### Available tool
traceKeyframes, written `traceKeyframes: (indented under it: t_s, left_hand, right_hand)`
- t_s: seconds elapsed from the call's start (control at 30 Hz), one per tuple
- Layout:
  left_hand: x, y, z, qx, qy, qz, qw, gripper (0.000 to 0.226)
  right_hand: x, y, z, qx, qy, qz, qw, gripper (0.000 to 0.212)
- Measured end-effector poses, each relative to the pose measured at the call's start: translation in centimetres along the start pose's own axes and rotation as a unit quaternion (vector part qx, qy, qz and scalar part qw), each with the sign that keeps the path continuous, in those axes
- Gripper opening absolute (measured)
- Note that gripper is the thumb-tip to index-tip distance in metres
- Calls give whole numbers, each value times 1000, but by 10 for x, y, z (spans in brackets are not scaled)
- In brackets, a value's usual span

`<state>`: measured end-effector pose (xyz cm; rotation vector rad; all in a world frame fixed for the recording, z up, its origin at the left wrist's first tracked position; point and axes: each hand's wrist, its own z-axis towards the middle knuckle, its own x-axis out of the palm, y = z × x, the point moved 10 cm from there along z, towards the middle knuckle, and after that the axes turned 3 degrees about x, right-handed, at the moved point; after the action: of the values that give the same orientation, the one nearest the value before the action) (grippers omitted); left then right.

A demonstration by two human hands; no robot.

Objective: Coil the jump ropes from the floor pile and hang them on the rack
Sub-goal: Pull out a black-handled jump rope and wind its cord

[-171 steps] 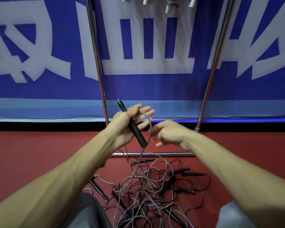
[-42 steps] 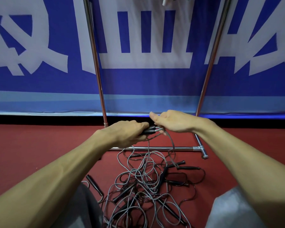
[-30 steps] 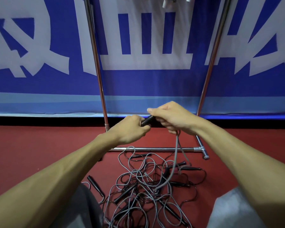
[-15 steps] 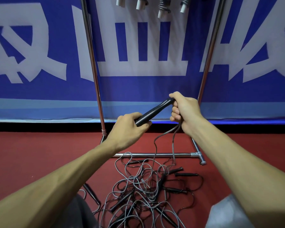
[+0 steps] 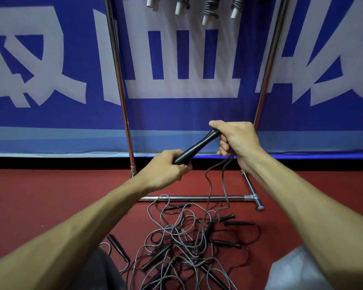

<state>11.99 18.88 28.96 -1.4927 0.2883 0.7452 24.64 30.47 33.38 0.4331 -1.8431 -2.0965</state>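
Our left hand [image 5: 166,169] and right hand [image 5: 234,139] grip the black handle [image 5: 195,148], hiding its ends. Hung ropes [image 5: 210,8] on the rack [image 5: 122,91] are cut off above.

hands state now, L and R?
Left hand: closed on the handle's lower end.
Right hand: closed on the handle's top, cord hanging below it.

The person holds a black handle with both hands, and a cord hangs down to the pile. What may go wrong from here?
1. The grey cord leaving the right hand, which grips the black handle, runs into the tangled pile; pulling may tighten a knot or drag other ropes up.
2. The cord crosses the rack's base bar and might snag there.
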Motion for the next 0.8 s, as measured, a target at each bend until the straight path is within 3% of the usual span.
traceKeyframes:
  t_s: [0.1,0.23,0.3,0.5,0.67,0.8]
  left_hand:
    - [8,1,-2,-18,21,-48,998,13]
    - [-7,-7,-2,8,-46,38,998,29]
    - [-13,-7,-2,5,-70,24,997,33]
    - [-20,7,-3,-45,-132,-138,981,33]
    - [-24,19,-1,-76,-169,-310,933,40]
    - [-39,31,-1,-92,-235,-397,883,31]
  right_hand:
    - [2,2,-1,-5,4,10,1000,41]
    - [3,2,-2,-3,-5,40,999,47]
    - [5,3,-4,-2,0,39,999,50]
    - [33,-12,-14,38,154,-116,980,73]
    - [56,-43,-25,65,260,-237,934,25]
    - [75,-68,-40,103,352,-310,877,27]
